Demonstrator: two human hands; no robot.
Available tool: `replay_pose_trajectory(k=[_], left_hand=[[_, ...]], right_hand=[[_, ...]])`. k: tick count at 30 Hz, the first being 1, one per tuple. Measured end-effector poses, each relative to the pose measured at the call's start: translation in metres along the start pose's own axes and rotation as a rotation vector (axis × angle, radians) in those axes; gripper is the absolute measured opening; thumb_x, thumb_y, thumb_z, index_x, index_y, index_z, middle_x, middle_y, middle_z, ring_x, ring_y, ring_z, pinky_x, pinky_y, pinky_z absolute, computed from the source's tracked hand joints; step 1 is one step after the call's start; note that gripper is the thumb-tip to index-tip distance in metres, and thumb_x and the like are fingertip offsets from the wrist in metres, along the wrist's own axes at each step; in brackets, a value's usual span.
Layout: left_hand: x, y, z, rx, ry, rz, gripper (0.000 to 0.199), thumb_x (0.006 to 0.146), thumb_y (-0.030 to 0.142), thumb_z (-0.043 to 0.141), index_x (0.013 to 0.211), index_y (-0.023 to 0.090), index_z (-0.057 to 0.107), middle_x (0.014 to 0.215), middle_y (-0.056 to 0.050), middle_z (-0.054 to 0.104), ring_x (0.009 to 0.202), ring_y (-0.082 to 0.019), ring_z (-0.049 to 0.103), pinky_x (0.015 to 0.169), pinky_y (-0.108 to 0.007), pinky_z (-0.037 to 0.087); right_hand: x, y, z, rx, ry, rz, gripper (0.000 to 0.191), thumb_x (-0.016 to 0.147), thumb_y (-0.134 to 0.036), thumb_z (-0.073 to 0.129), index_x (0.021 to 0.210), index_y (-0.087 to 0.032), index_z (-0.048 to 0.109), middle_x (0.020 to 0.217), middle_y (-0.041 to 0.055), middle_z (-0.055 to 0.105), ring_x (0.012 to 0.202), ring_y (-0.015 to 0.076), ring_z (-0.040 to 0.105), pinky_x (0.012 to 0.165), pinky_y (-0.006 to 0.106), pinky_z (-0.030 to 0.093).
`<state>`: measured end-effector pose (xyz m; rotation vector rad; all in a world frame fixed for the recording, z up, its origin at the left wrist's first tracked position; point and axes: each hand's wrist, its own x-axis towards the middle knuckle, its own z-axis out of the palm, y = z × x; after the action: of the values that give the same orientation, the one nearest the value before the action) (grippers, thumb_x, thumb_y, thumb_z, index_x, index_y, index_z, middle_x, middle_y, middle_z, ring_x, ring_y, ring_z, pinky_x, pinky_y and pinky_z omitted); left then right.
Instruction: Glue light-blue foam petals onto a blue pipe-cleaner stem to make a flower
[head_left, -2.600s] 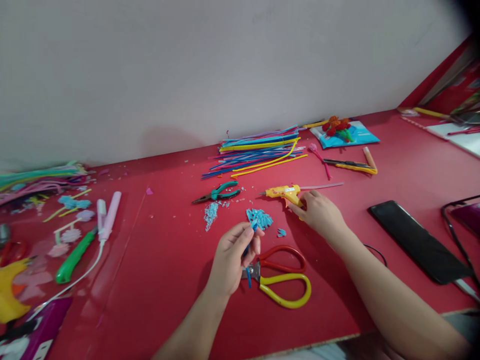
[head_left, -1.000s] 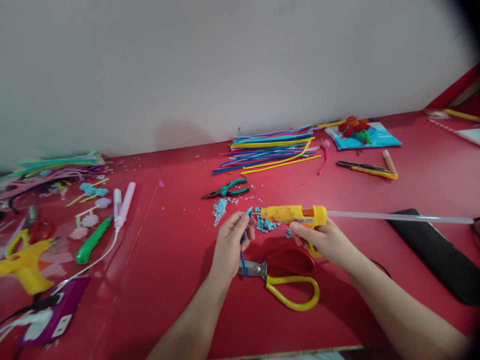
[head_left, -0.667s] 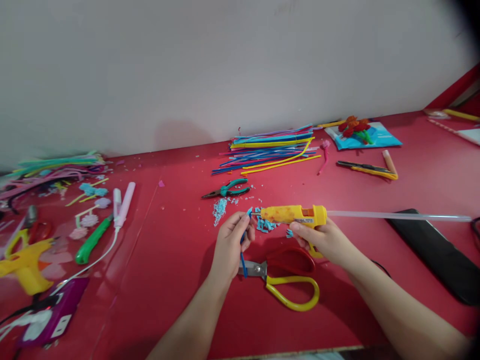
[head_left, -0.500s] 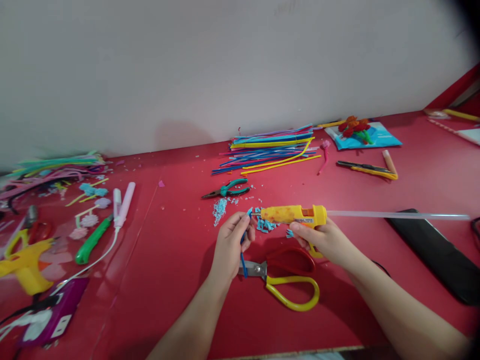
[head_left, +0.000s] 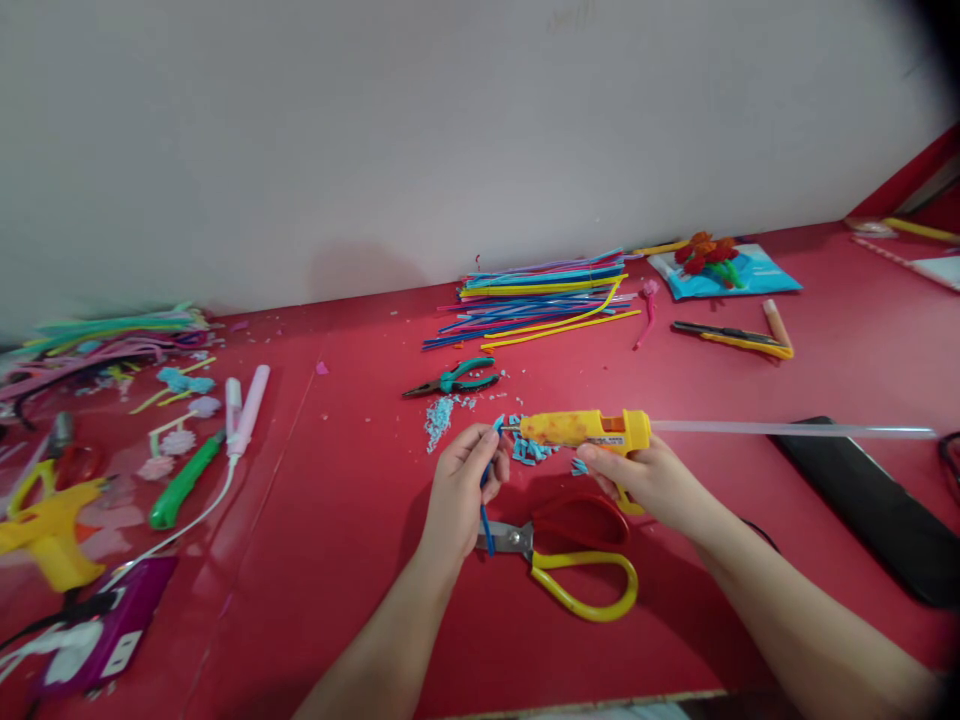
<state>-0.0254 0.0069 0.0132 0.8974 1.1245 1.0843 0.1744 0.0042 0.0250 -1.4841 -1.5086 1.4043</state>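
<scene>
My left hand (head_left: 466, 472) is closed on a blue pipe cleaner (head_left: 486, 525), whose lower end hangs below the fingers. A small light blue piece (head_left: 499, 424) shows at its top, by the fingertips. My right hand (head_left: 637, 470) grips a yellow glue gun (head_left: 574, 428) that points left, its nozzle at the top of the pipe cleaner. Out of the gun's back runs a long clear glue stick (head_left: 780, 430). Light blue cut pieces (head_left: 532, 453) lie behind the gun. Below my hands are scissors (head_left: 585, 588) with one red and one yellow handle.
Teal-handled pliers (head_left: 457, 378) lie beyond my left hand, beside light blue fluff (head_left: 438, 422). Bundled pipe cleaners (head_left: 544, 290) lie near the wall. To the right are a utility knife (head_left: 735, 336) and a black phone-like slab (head_left: 862, 510). At left are another glue gun (head_left: 56, 535) and a purple power strip (head_left: 112, 625).
Almost nothing differs. Both hands, the glue gun and the pipe cleaner hold the same position, with the view shifted very slightly.
</scene>
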Motion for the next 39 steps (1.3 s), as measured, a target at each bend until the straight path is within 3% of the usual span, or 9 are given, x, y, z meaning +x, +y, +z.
replay_pose_trajectory(k=[8,13,18,22,26,29,32,35,39], left_hand=[[0.001,0.002,0.001,0.003,0.01,-0.001,0.023,0.085,0.035,0.051,0.074,0.014,0.056,0.052,0.004,0.049,0.037,-0.001,0.027,0.039,-0.018,0.015],[0.0,0.001,0.001,0.051,0.01,0.029,0.022,0.086,0.033,0.05,0.075,0.015,0.056,0.053,0.004,0.048,0.039,-0.002,0.028,0.039,-0.017,0.015],[0.0,0.001,-0.002,0.051,-0.003,0.024,0.023,0.086,0.033,0.049,0.078,0.014,0.059,0.056,0.004,0.048,0.04,-0.001,0.03,0.04,-0.018,0.017],[0.002,0.001,-0.003,0.027,0.005,0.003,0.021,0.085,0.034,0.051,0.087,0.016,0.062,0.06,0.003,0.049,0.041,-0.002,0.032,0.041,-0.019,0.018],[0.003,-0.002,-0.002,0.068,0.003,-0.027,0.02,0.081,0.034,0.056,0.084,0.016,0.064,0.064,0.002,0.052,0.047,-0.004,0.039,0.042,-0.019,0.022],[0.005,-0.004,-0.002,0.078,0.005,-0.024,0.021,0.078,0.034,0.059,0.073,0.014,0.063,0.064,0.002,0.053,0.048,-0.004,0.038,0.043,-0.019,0.023],[0.007,-0.004,-0.003,0.072,0.009,-0.006,0.019,0.076,0.033,0.062,0.073,0.014,0.063,0.06,0.003,0.051,0.045,-0.004,0.033,0.043,-0.019,0.022],[0.008,-0.004,-0.004,0.066,0.022,0.004,0.018,0.073,0.031,0.066,0.077,0.014,0.062,0.058,0.004,0.052,0.044,-0.004,0.034,0.043,-0.019,0.021],[0.006,-0.003,-0.002,0.055,0.016,0.007,0.018,0.074,0.032,0.064,0.075,0.015,0.059,0.058,0.003,0.052,0.044,-0.004,0.034,0.042,-0.018,0.02]], right_hand=[[0.0,-0.001,0.0,0.002,0.013,-0.005,0.043,0.078,-0.053,0.052,0.054,-0.019,0.046,0.046,-0.0051,0.042,0.044,0.0083,0.04,0.045,0.022,0.035],[0.0,0.001,0.002,-0.064,0.052,-0.117,0.031,0.079,-0.044,0.054,0.062,-0.019,0.056,0.048,-0.0042,0.045,0.047,0.0106,0.044,0.045,0.022,0.035],[0.009,0.006,0.001,-0.049,0.141,-0.101,0.019,0.076,-0.035,0.055,0.083,-0.018,0.058,0.066,0.0,0.06,0.057,0.0134,0.054,0.05,0.023,0.041],[0.022,0.013,-0.01,-0.089,0.232,-0.088,0.029,0.064,-0.022,0.055,0.092,-0.019,0.053,0.078,0.0023,0.065,0.065,0.0154,0.059,0.056,0.025,0.046],[0.032,0.021,-0.028,-0.226,0.322,-0.03,0.021,0.066,-0.029,0.055,0.083,-0.017,0.059,0.074,0.0039,0.066,0.067,0.0179,0.06,0.057,0.025,0.044],[0.038,0.028,-0.039,-0.358,0.394,0.069,0.022,0.071,-0.037,0.053,0.067,-0.015,0.057,0.056,0.003,0.059,0.052,0.016,0.055,0.045,0.023,0.035],[0.044,0.034,-0.044,-0.458,0.354,0.141,0.027,0.073,-0.039,0.054,0.058,-0.017,0.051,0.045,0.001,0.055,0.04,0.0127,0.051,0.039,0.022,0.031],[0.049,0.037,-0.045,-0.547,0.29,0.156,0.033,0.076,-0.045,0.052,0.059,-0.017,0.053,0.048,0.0025,0.06,0.041,0.0126,0.054,0.041,0.021,0.034],[0.049,0.039,-0.047,-0.766,0.386,0.139,0.04,0.079,-0.053,0.048,0.067,-0.016,0.056,0.067,0.0113,0.065,0.06,0.0205,0.062,0.047,0.025,0.034]])
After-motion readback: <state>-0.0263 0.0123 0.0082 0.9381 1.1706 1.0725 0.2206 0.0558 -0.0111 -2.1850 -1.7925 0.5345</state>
